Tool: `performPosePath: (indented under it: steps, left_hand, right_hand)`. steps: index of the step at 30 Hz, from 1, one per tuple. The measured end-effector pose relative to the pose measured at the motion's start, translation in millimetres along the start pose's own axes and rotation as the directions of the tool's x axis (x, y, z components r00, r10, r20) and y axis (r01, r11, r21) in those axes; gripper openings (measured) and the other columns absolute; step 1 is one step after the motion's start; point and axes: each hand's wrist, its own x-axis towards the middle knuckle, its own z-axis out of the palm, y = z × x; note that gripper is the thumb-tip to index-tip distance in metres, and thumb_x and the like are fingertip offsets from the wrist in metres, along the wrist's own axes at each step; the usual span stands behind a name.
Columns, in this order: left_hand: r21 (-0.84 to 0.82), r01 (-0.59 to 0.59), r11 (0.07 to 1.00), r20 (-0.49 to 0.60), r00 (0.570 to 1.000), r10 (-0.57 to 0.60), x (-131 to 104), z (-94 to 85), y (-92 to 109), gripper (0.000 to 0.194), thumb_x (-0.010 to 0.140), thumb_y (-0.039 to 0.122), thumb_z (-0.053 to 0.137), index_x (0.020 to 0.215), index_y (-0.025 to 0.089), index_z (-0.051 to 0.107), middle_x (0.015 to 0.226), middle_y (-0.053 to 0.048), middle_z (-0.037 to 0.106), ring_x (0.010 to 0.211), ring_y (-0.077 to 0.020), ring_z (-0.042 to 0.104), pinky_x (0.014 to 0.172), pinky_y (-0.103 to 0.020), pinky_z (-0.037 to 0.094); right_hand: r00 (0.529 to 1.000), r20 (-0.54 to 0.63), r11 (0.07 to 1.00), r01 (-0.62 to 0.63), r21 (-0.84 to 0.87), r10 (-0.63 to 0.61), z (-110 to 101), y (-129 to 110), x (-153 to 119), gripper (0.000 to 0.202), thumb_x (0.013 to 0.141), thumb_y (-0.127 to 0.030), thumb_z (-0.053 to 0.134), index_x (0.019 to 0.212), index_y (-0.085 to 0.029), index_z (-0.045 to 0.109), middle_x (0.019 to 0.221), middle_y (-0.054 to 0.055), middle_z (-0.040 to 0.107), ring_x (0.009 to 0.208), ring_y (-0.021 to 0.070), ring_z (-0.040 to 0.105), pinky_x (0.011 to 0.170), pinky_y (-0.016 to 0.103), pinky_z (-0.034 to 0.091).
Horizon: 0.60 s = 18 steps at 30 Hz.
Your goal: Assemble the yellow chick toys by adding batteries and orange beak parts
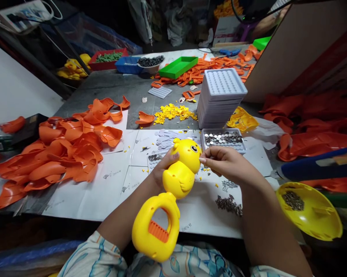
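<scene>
Between your hands, the yellow duck toy (177, 181) points head-away, handle toward you; left hand (161, 169) clasps it, right hand (225, 163) pinches at its head.

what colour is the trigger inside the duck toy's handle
Orange, ribbed trigger in the yellow duck toy; head view.
</scene>
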Motion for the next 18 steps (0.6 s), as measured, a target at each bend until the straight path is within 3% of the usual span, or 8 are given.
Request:
performPosePath:
  steps: [4, 8, 13, 18]
  left_hand:
    - [0.045, -0.066, 0.997, 0.01, 0.998, 0.066, 1, -2.6, -3, 0.06, 0.069, 0.04, 0.085, 0.118, 0.014, 0.061, 0.094, -0.007, 0.073, 0.075, -0.0231, 0.071, 0.067, -0.033, 0.059]
    - [-0.021, 0.01, 1.0, 0.016, 1.0, -0.01, 3, -9.4, -5, 0.06, 0.072, 0.052, 0.08, 0.115, 0.013, 0.063, 0.096, -0.008, 0.074, 0.075, -0.0227, 0.071, 0.068, -0.037, 0.061]
    - [-0.045, 0.009, 0.999, 0.032, 0.999, -0.007, 3, -7.8, -8, 0.068, 0.064, 0.055, 0.085, 0.113, 0.013, 0.063, 0.094, -0.009, 0.074, 0.074, -0.0238, 0.072, 0.066, -0.035, 0.061]
    - [-0.064, -0.1, 0.993, 0.012, 0.995, 0.1, 2, 2.2, -7, 0.076, 0.066, 0.048, 0.086, 0.124, 0.017, 0.051, 0.092, -0.005, 0.073, 0.071, -0.0235, 0.072, 0.064, -0.032, 0.058]
  right_hand:
    - [0.999, -0.048, 1.0, 0.001, 0.017, 0.0, 1, 3, 3, 0.053, 0.062, -0.057, 0.072, 0.085, -0.011, 0.059, 0.065, 0.003, 0.054, 0.049, 0.0051, 0.041, 0.041, 0.015, 0.031]
    - [0.973, -0.15, 0.938, 0.211, 0.275, -0.175, 9, 1, 5, 0.059, 0.061, -0.054, 0.081, 0.09, -0.014, 0.048, 0.07, 0.0, 0.054, 0.049, 0.0052, 0.044, 0.041, 0.016, 0.035]
    - [0.898, -0.347, 0.861, 0.386, 0.331, -0.27, 29, 3, 9, 0.058, 0.066, -0.052, 0.083, 0.091, -0.016, 0.046, 0.073, 0.0, 0.056, 0.056, 0.0065, 0.051, 0.045, 0.015, 0.041]
    - [0.742, -0.581, 0.846, 0.507, 0.162, -0.334, 50, 13, 12, 0.039, 0.074, -0.041, 0.079, 0.09, -0.015, 0.055, 0.079, 0.003, 0.062, 0.066, 0.0086, 0.06, 0.058, 0.018, 0.052]
